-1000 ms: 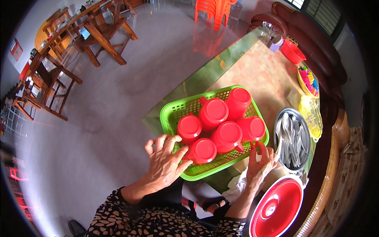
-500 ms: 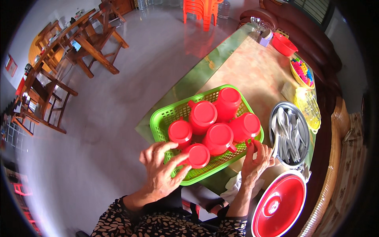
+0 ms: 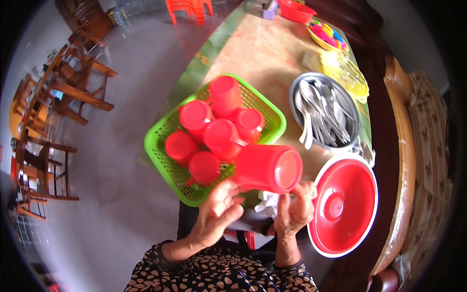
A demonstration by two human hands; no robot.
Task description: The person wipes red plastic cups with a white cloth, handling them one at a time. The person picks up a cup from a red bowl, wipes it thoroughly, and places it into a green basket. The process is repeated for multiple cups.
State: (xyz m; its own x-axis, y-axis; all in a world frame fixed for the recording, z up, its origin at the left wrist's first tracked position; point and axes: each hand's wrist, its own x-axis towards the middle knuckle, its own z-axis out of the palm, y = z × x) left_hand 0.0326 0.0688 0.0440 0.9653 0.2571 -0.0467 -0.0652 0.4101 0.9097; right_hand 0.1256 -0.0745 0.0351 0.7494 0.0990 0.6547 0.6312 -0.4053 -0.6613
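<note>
A red mug (image 3: 267, 168) is held tipped on its side in front of the basket, its round base facing to the right. My right hand (image 3: 296, 211) is closed on it from below, near the base; its handle is hidden. My left hand (image 3: 219, 211) is beside the mug's other end, fingers apart and partly bent. Whether those fingertips touch the mug I cannot tell. Several more red mugs (image 3: 196, 117) stand upside down, close together, in a green plastic basket (image 3: 172, 182) at the table's near left corner.
Right of the basket is a metal bowl (image 3: 357, 129) of metal spoons. A red basin with a white rim (image 3: 360, 228) stands nearer me. Farther back lie a yellow openwork tray (image 3: 360, 87), a bowl of colourful pieces (image 3: 335, 46) and a red basin (image 3: 296, 12). Wooden chairs (image 3: 53, 170) stand at left.
A red mug has come up out of the basket's right side with my right hand and is tipped over. My left hand has left the near mug. The view has shifted right.
</note>
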